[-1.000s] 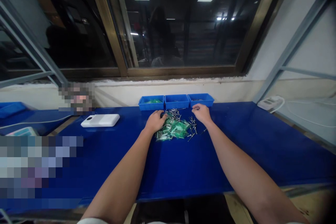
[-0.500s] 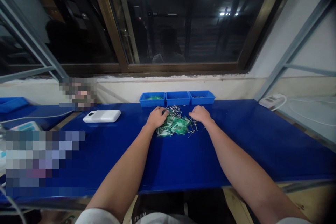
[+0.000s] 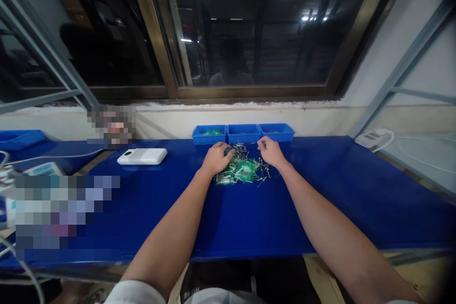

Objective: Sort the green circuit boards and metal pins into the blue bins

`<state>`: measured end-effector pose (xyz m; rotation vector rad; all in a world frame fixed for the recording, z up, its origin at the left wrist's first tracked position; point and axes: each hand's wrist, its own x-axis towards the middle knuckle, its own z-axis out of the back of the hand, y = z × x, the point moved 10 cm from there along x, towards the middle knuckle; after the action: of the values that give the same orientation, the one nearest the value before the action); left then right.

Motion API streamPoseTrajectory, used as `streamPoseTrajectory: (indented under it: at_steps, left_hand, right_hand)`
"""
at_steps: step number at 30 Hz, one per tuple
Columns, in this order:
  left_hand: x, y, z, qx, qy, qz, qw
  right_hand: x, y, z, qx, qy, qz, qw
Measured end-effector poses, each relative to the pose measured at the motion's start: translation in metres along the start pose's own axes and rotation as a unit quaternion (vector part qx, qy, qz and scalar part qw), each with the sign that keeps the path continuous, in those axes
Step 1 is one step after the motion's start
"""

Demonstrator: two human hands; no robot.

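Observation:
A pile mixes small green plastic packets [image 3: 245,170] with loose thin metal pins that look like rivets or screws [image 3: 239,151]. My left hand [image 3: 216,157] rests on the pile's left edge, thumb and fingers apart. At the pile's upper right is my right hand [image 3: 271,153], its fingertips pinched together just in front of the bins; anything in the pinch is too small to make out. Behind the pile stand three blue bins: the left bin [image 3: 209,140] has green pieces in it, while the middle bin [image 3: 244,136] and right bin [image 3: 277,137] show small metal bits.
A white power bank [image 3: 142,156] lies on the blue table [image 3: 249,228] to the left. Farther left are a cable, a blue tray [image 3: 21,139] and a blurred-out area. A white power strip [image 3: 374,137] sits at the right end. Window and wall close off the back.
My right hand has lifted slightly away from the pile's right side toward the bins, fingers pinched. The left hand stays at the pile's left edge, its thumb a little farther out. The view has shifted slightly.

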<state>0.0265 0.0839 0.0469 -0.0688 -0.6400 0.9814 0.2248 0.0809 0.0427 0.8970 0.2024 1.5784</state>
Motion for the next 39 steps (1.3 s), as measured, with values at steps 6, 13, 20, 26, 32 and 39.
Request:
streamPoseTrajectory:
  at_steps: [6, 13, 20, 26, 32, 39]
  left_hand:
    - [-0.004, -0.042, 0.006, -0.006, -0.018, -0.097, 0.995]
    - [-0.007, -0.068, -0.004, -0.009, 0.042, -0.13, 0.991]
    - [-0.002, -0.05, -0.001, 0.029, 0.016, -0.086, 0.996]
    - [-0.002, -0.05, -0.002, 0.039, 0.018, -0.083, 0.996]
    - [-0.001, -0.029, 0.008, 0.059, -0.016, -0.003, 0.998]
    - [-0.001, 0.007, 0.004, 0.053, -0.017, 0.069, 0.996]
  right_hand:
    - [-0.007, 0.027, -0.015, 0.179, 0.074, 0.041, 0.98]
    - [-0.016, 0.043, -0.032, 0.31, 0.127, 0.011, 0.942]
    - [-0.012, 0.041, -0.022, 0.319, 0.119, 0.029, 0.94]
    - [-0.012, 0.031, -0.023, 0.359, 0.128, -0.01, 0.925]
    - [-0.001, 0.007, 0.0, 0.263, 0.006, -0.017, 0.965]
    - [0.001, -0.024, 0.033, 0.058, -0.113, -0.057, 0.99]
